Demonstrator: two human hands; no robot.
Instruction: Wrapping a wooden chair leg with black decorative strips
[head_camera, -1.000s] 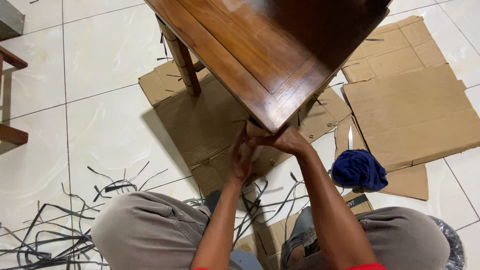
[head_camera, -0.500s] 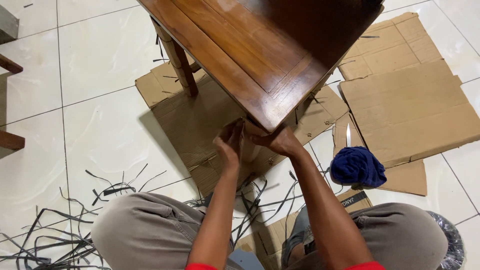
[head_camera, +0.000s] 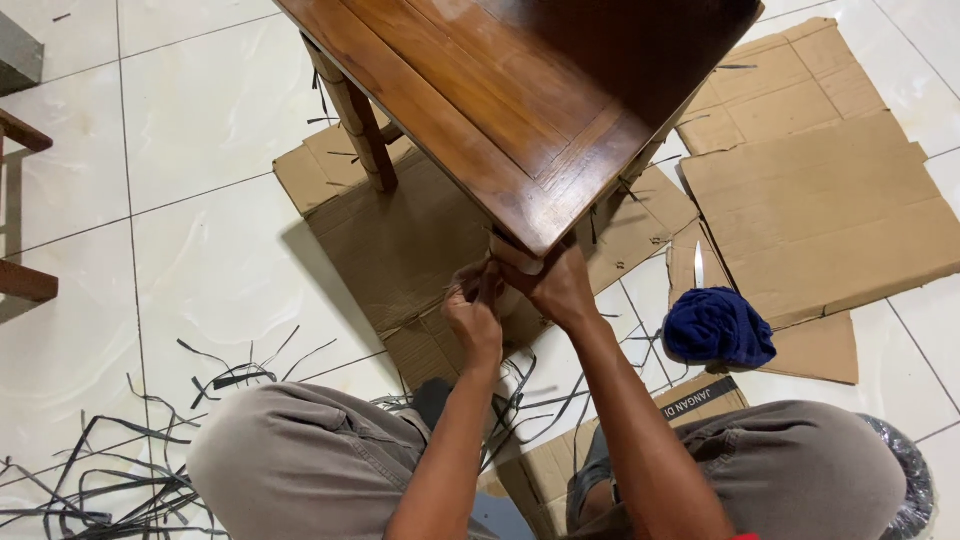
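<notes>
So both hands are wrapped on the near table leg (head_camera: 515, 262) under the corner: left hand (head_camera: 473, 312) left of it, right hand (head_camera: 560, 290) gripping from the right, leg running upright.

We see a white tiled floor (head_camera: 200, 260). Cardboard (head_camera: 400, 250) lies under our hands (head_camera: 475, 320), more cardboard (head_camera: 830, 210) to their right with a knife (head_camera: 699, 266) and blue cloth (head_camera: 718, 328); black straps (head_camera: 110, 480) lie left.
</notes>
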